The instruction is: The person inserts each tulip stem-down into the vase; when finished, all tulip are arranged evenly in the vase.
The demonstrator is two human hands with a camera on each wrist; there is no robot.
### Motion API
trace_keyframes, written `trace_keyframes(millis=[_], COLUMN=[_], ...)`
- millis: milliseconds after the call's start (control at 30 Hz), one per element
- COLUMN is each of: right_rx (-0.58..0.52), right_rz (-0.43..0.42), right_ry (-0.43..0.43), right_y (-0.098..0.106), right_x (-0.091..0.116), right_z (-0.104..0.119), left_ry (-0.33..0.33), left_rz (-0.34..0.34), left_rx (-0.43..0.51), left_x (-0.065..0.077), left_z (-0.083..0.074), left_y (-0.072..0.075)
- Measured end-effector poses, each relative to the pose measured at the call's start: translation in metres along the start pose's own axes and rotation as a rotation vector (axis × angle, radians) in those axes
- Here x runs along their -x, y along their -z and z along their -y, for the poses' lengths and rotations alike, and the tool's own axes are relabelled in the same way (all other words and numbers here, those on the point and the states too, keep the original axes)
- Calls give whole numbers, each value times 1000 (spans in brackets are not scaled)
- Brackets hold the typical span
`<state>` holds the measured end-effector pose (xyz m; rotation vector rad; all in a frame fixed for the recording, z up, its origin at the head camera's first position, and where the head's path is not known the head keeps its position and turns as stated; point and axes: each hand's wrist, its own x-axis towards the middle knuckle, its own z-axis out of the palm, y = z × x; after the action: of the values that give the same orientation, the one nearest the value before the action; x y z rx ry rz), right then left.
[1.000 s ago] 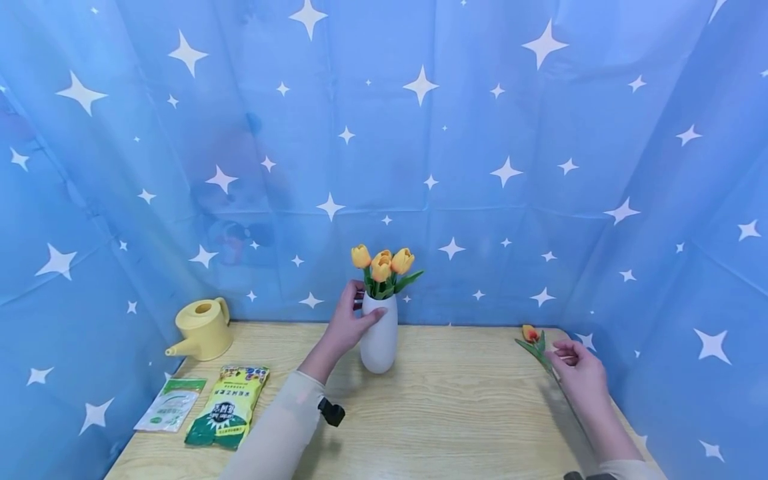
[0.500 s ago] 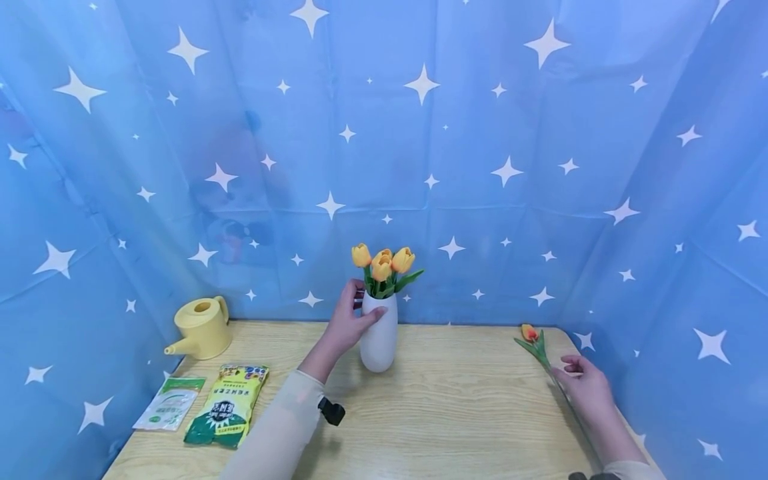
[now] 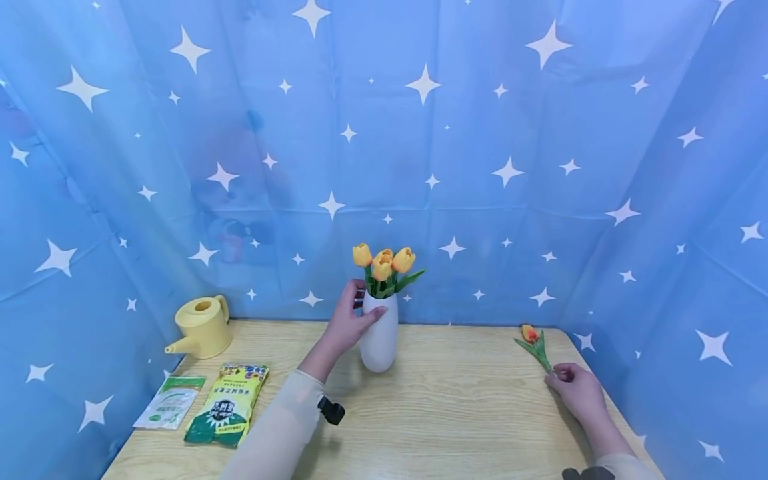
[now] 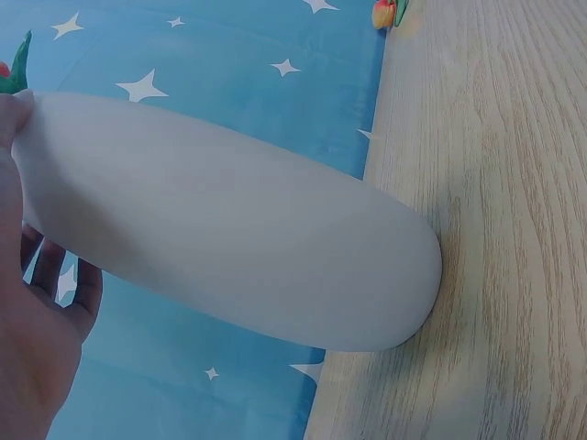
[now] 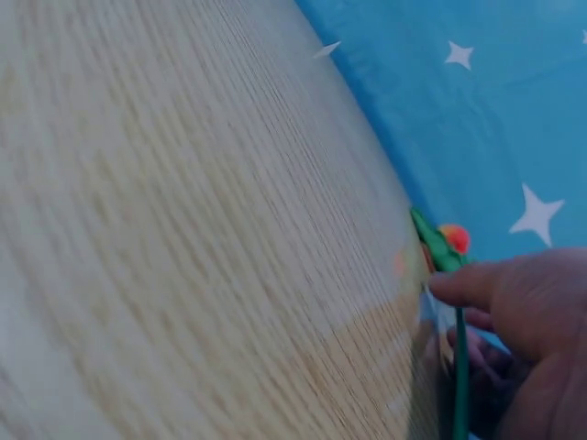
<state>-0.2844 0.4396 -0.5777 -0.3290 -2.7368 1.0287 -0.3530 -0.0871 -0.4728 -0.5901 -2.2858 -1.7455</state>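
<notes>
A tall white vase [image 3: 379, 347] stands upright on the wooden table and holds several yellow-orange tulips [image 3: 383, 268] with green leaves. My left hand [image 3: 348, 325] grips it near the mouth, thumb across the front and fingers behind. The left wrist view shows the vase's smooth side [image 4: 238, 225] down to its rounded base on the tabletop. At the right, a single orange-red tulip [image 3: 531, 335] lies along the table, bloom toward the back edge. My right hand [image 3: 579, 395] pinches its stem just below the leaves. In the right wrist view the green stem [image 5: 461, 385] runs past my thumb.
A yellow watering can [image 3: 203, 330] stands at the back left, spout pointing left. In front of it lie a yellow-green bag [image 3: 229, 407] and a small white-green packet [image 3: 171, 404]. A blue star-patterned curtain [image 3: 384, 160] surrounds the table's back and sides.
My right hand has slid down along the loose tulip's stem toward me, and its fingers have closed on the stem. My left hand and the vase have stayed in place.
</notes>
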Motion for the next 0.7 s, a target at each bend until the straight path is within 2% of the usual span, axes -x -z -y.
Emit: trace_keyframes(millis=[233, 500, 700], right_rx=[13, -21, -158], right_rz=[-11, 15, 64], right_ry=[0, -37, -102], right_y=[0, 2, 2], right_x=[0, 2, 4], right_z=[0, 1, 4], left_ry=[-14, -42, -68], left_rz=[-4, 1, 5], left_rx=[-25, -31, -43], left_x=[0, -1, -3], left_z=[2, 5, 6], left_y=[1, 3, 5])
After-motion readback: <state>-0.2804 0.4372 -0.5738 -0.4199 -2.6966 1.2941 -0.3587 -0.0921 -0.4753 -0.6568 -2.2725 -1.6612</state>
